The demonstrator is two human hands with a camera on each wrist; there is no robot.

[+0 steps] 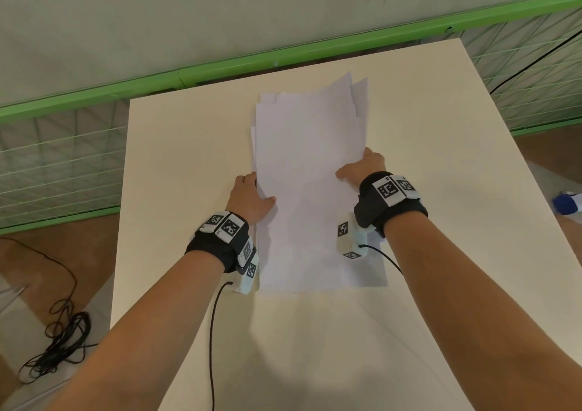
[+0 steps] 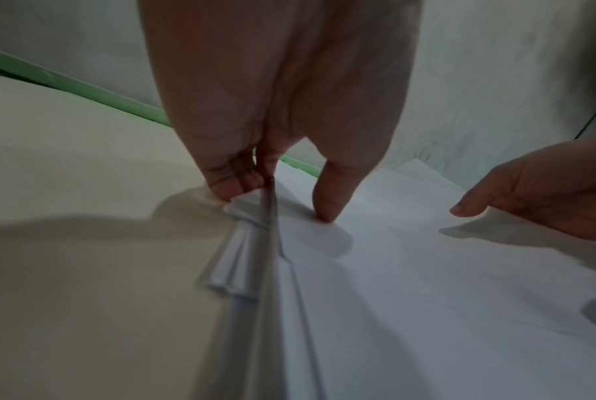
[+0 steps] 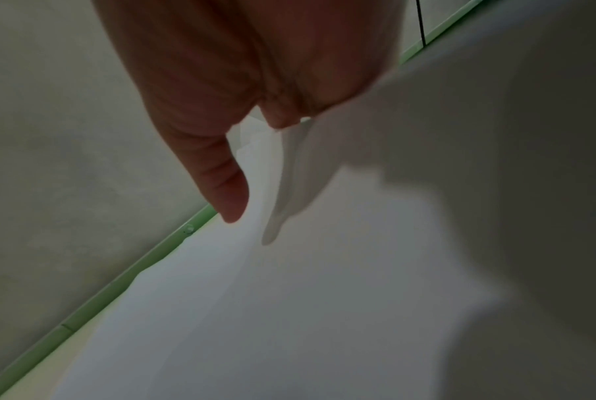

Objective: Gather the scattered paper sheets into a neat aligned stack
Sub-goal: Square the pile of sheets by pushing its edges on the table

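Clearly, the paper sheets (image 1: 310,171) lie piled in the middle of the frame on the white table (image 1: 176,165), far corners fanned. The left hand (image 1: 250,199) pinches the left edge, thumb on top. The right hand (image 1: 362,166) grasps the right edge, probably to square the pile.

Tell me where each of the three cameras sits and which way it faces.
Head: worn on the head, looks down on the table; both forearms, left hand and right hand flank the paper stack.
Left wrist: looks along the left palm at the stack's left edge.
Right wrist: looks along the right palm at the right edge.
Shared: all show the paper and green rail.
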